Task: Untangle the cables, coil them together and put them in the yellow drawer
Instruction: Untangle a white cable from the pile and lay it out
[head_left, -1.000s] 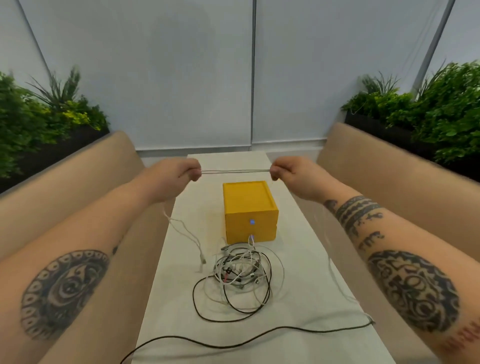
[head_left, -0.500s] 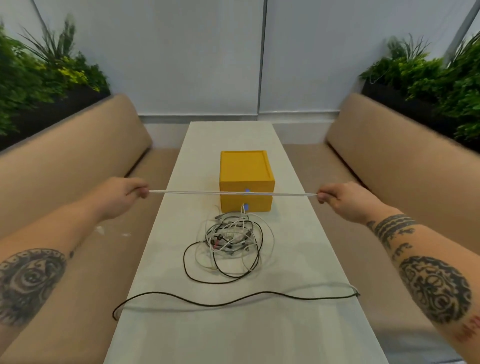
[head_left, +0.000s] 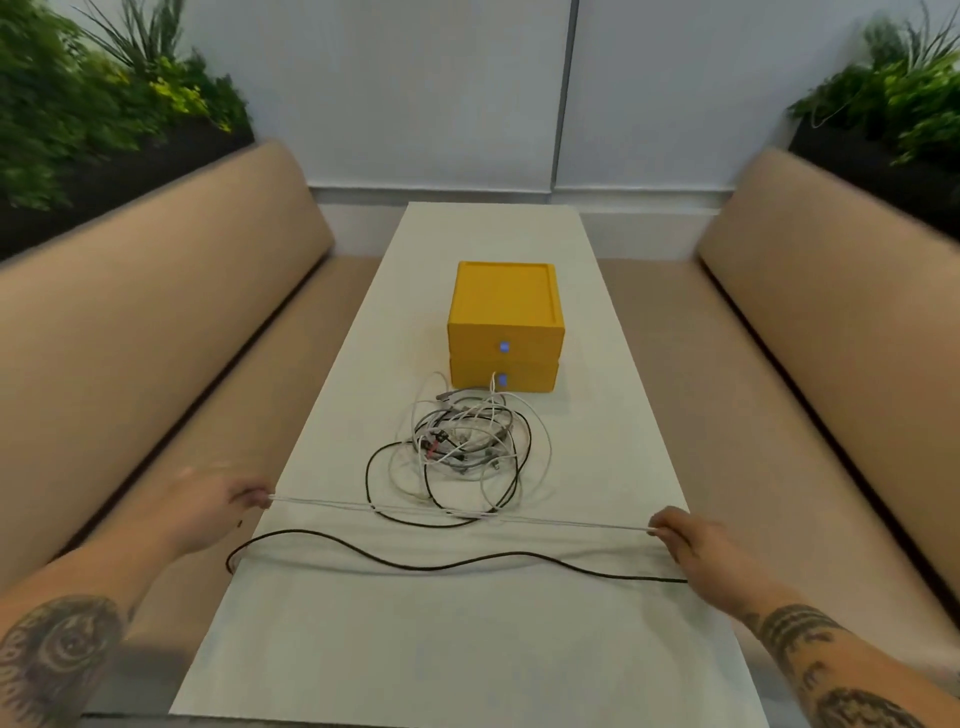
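Note:
A white cable (head_left: 332, 504) is stretched straight across the near part of the table, low over its surface. My left hand (head_left: 215, 512) pinches its left end at the table's left edge. My right hand (head_left: 685, 538) pinches the right end near the right edge. Behind the stretched cable lies a tangle of white, grey and black cables (head_left: 462, 441). A single black cable (head_left: 426, 566) lies in a wavy line across the table in front of my hands. The yellow drawer box (head_left: 504, 325) with two shut drawers stands beyond the tangle.
The long white table (head_left: 467, 649) runs away from me between two tan benches (head_left: 130, 364) (head_left: 831, 338). Green plants in dark planters stand behind both benches. A pale wall closes the far end.
Both hands have moved apart and down toward me, drawing the white cable from a short span above the box into a long straight line just above the table.

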